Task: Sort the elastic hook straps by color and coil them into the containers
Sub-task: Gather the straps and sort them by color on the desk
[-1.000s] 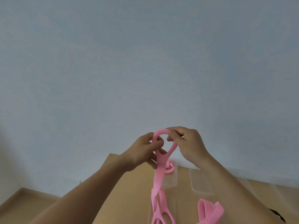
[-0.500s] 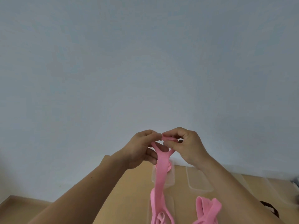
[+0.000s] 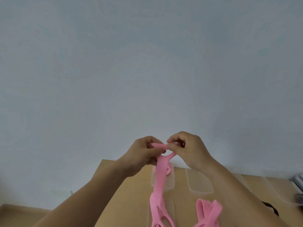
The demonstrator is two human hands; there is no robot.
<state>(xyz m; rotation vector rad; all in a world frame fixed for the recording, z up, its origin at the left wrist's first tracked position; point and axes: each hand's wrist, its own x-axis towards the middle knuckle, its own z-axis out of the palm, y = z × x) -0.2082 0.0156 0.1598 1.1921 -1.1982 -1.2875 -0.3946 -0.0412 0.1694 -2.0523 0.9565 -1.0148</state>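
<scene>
— Pale wall (image 3: 147,63) behind, tan table (image 3: 124,194) below; what have we changed on the strap (image 3: 159,177)?
— A second ago its top loop stood open and round between our hands; now we have squeezed it flat, so we judge the rolling-up is starting
— Where is it?
— Up in the air over the table, its tail hanging down in front of the tub (image 3: 171,185), which has a small pink coil (image 3: 168,170) in it
— And our grips?
— Left hand (image 3: 141,153) and right hand (image 3: 191,149) both pinch the flattened top, fingertips nearly touching
— Its look?
— Pink, flat, soft, forked low down; a second strap (image 3: 208,212) lies right of it, near a second tub (image 3: 200,182)
</scene>
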